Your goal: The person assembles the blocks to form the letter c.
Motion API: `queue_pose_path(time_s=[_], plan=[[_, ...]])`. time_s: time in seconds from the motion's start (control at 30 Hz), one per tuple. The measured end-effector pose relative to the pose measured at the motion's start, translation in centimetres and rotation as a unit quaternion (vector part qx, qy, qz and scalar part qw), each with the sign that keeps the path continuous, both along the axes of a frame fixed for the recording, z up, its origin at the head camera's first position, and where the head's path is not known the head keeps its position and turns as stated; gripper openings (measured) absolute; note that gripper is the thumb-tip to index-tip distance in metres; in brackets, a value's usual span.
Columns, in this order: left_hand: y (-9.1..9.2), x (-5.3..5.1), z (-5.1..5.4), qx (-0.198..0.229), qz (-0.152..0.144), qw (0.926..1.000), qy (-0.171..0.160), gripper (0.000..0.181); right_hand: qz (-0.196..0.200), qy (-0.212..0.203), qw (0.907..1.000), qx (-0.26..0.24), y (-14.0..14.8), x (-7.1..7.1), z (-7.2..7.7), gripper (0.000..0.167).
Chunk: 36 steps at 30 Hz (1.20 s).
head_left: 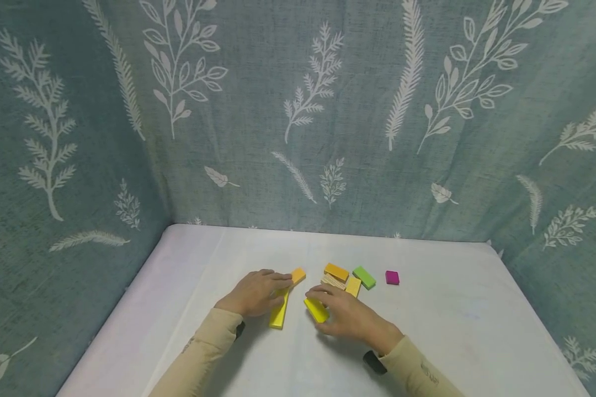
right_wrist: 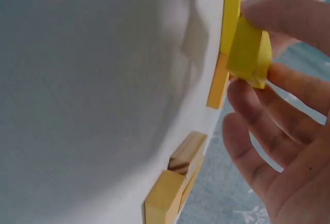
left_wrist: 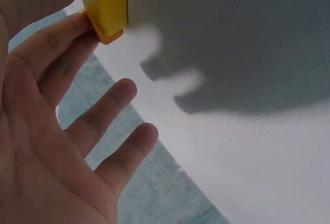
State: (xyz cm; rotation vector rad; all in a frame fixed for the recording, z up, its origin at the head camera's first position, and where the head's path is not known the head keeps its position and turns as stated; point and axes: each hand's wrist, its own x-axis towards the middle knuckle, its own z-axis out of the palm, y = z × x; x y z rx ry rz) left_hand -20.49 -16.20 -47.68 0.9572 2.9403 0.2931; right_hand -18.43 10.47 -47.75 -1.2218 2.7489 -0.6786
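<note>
A person's left hand (head_left: 255, 292) rests by a long yellow wooden-looking block (head_left: 277, 317) lying on the white cloth-covered counter (head_left: 442, 336). A small orange block (head_left: 298, 275) touches the far end of the long yellow block, turned a little to the right. The left thumb and fingertips touch these two, maybe so they do not slide. The pictures do not tell if this grip squeezes or only rests.

To the right of the long yellow block, the right hand (head_left: 345, 313) holds a short bright yellow block (head_left: 317, 310). This grip is closed on it, with the thumb on one side and fingertips on the other, likely so it cannot slip. The short block is tilted and looks lifted.

Farther off and right of the long yellow block, a thick orange block (head_left: 336, 271), a striped pale wood block (head_left: 333, 282) and a light yellow block (head_left: 353, 286) sit close together. A green block (head_left: 364, 277) is beside them, and a dark pink block (head_left: 392, 277) sits apart. Being off to the side probably gives the hands room.
</note>
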Motion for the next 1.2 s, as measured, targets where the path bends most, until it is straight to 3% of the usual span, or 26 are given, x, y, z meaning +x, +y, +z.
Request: queue_pose_path(time_s=[0.3,0.47,0.57,0.7,0.83,1.03,1.2], plan=[[-0.1,0.2,-0.1,-0.004,0.000,1.0000,0.008,0.042,0.054,-0.024,0.9958,0.071,-0.5,1.5,-0.5,0.058],[-0.1,0.2,0.0,-0.001,-0.004,0.9999,0.010,0.042,0.060,-0.031,0.9931,0.096,-0.5,1.6,-0.6,0.061],[0.0,0.1,0.0,-0.001,-0.006,0.9999,0.010,0.042,0.045,-0.047,0.9940,0.088,-0.4,1.7,-0.7,0.066],[0.0,0.1,0.0,-0.008,0.000,1.0000,0.005,0.043,-0.009,-0.078,0.9951,0.061,-0.4,2.0,-0.7,0.070],[0.0,0.1,0.2,-0.013,0.004,0.9999,0.001,0.043,-0.053,-0.098,0.9927,0.047,-0.6,2.2,-0.6,0.064],[0.0,0.1,0.1,-0.006,0.006,1.0000,-0.001,0.042,-0.055,-0.113,0.9907,0.051,-0.8,2.3,-0.7,0.049],[0.1,-0.1,-0.1,-0.009,0.012,0.9999,-0.004,0.043,-0.050,-0.113,0.9910,0.051,-0.8,2.1,-0.7,0.046]])
